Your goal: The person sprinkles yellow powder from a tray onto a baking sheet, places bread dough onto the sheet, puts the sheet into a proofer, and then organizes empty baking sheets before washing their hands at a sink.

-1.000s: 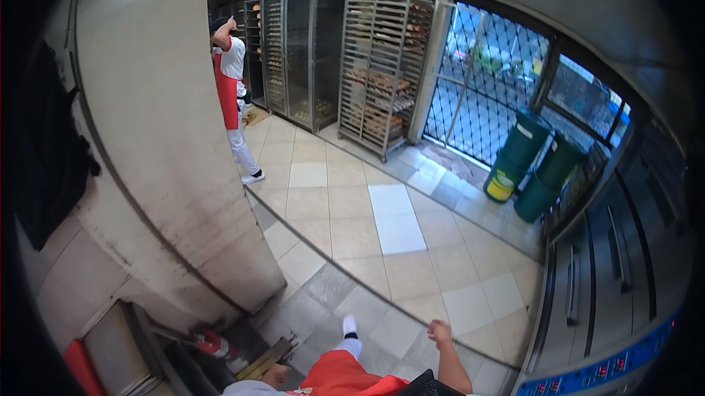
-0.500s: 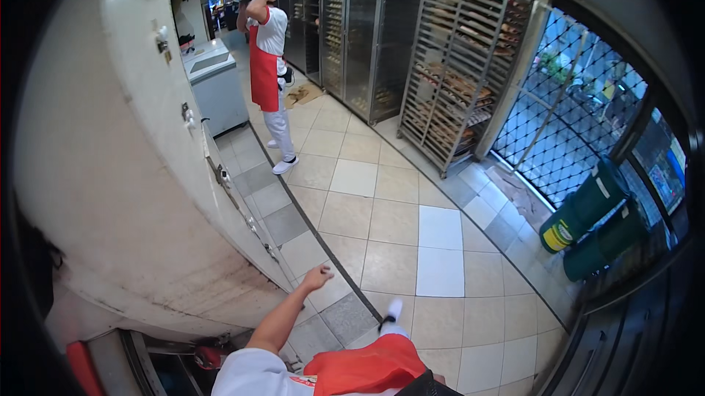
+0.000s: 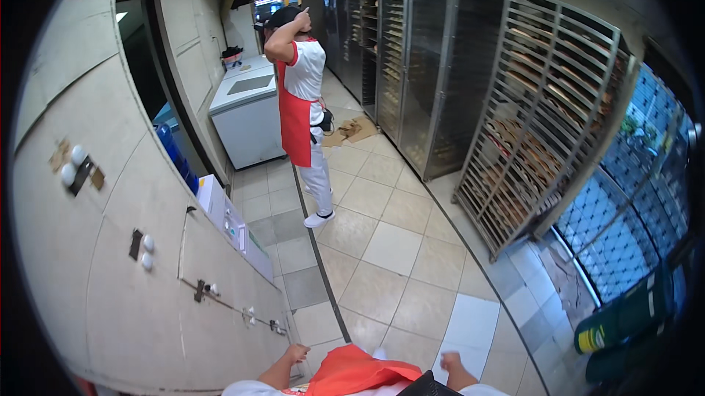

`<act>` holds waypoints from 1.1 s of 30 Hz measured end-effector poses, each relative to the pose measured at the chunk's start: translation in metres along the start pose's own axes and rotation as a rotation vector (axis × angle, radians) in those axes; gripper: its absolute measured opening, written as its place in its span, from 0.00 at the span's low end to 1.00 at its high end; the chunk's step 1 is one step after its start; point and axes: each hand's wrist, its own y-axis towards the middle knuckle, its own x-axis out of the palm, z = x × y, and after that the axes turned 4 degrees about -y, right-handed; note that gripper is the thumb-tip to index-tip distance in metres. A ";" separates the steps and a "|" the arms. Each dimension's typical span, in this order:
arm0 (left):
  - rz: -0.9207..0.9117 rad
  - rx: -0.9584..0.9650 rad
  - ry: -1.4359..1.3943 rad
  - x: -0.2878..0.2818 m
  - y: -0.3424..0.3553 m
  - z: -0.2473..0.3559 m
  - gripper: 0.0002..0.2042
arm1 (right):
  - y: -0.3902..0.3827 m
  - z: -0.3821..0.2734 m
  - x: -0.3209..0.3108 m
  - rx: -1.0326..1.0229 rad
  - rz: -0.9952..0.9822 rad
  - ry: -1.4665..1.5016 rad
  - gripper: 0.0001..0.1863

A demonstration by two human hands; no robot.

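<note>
Low in the picture, my left hand (image 3: 297,353) hangs to the left of my red apron (image 3: 358,370). Its fingers are loosely bent and a little apart, with nothing in them. My right hand (image 3: 452,361) is on the other side of the apron, above the tiled floor; its fingers are smeared by motion. Neither hand touches anything. Nearest to the left one is the pale cabinet (image 3: 158,300) with round white knobs.
A co-worker (image 3: 299,102) in a red apron stands ahead, arms raised to the head. Behind that person is a white chest freezer (image 3: 246,120). A water dispenser (image 3: 233,223) stands on the left; a bread-filled tray rack (image 3: 540,124) and green bins (image 3: 624,322) line the right.
My view has lifted and moved forward, so the co-worker and racks look nearer. My right hand has come into sight. The water dispenser and a dark doorway now show on the left.
</note>
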 end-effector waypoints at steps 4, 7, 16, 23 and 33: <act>0.173 -0.157 -0.287 0.012 0.051 0.043 0.13 | 0.097 -0.269 0.045 -0.280 -0.154 0.099 0.07; 0.146 -0.328 -0.262 0.024 0.103 0.077 0.11 | 0.125 -0.420 0.100 -0.404 -0.160 0.029 0.11; 0.088 0.387 0.302 0.008 0.358 0.402 0.12 | 0.246 -0.630 0.143 -0.192 -0.371 -0.356 0.14; 0.098 0.794 0.353 0.039 0.507 0.906 0.14 | 0.344 -0.683 0.082 0.278 0.159 0.126 0.10; -0.189 0.684 1.018 0.053 0.712 1.182 0.25 | 0.530 -0.956 0.234 0.166 -0.158 -0.085 0.05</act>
